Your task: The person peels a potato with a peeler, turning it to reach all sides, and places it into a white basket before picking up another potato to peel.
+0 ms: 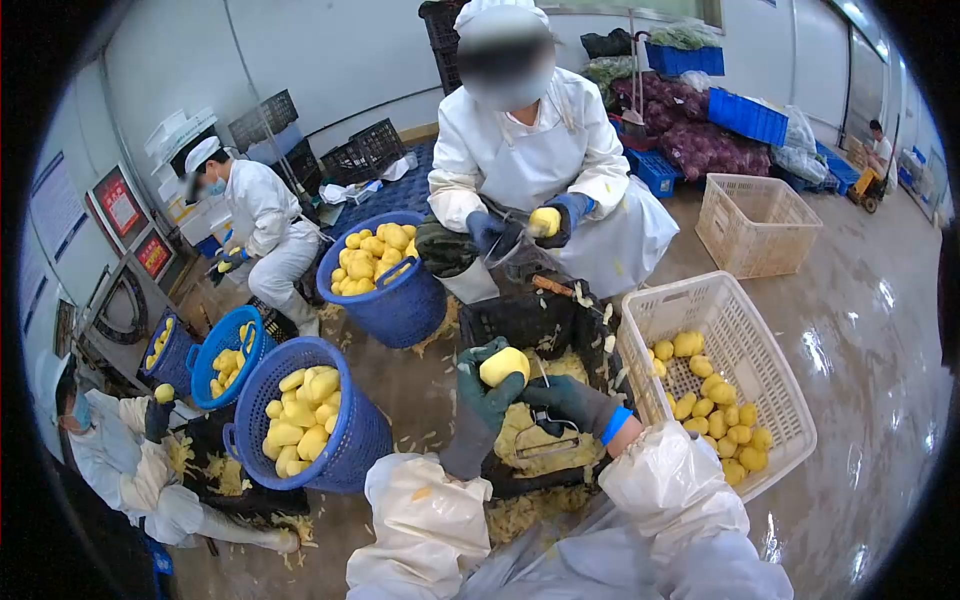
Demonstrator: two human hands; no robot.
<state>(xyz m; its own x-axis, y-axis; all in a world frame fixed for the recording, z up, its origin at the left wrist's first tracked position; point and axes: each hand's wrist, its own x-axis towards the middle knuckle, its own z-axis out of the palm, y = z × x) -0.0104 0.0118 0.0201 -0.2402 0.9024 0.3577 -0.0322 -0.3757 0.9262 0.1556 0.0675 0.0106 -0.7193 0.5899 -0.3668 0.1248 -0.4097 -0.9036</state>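
My left hand (pixel 490 392), in a dark green glove, is closed around a peeled yellow potato (pixel 503 367). Just to its right, my gloved right hand (pixel 572 402) grips a peeler, of which only a thin metal part (pixel 541 372) shows beside the potato. Both hands are above a black crate (pixel 490 318) with pale peelings (pixel 545 440) in it. A thin metal wire shape also shows below my right hand, over the peelings.
A blue basket (pixel 362 425) of peeled potatoes stands left; another blue basket (pixel 420 310) is farther back. At right is a cream crate (pixel 790 400) holding unpeeled potatoes (pixel 735 425). Opposite, a person (pixel 520 150) holds a potato (pixel 545 221). Peelings litter the wet floor.
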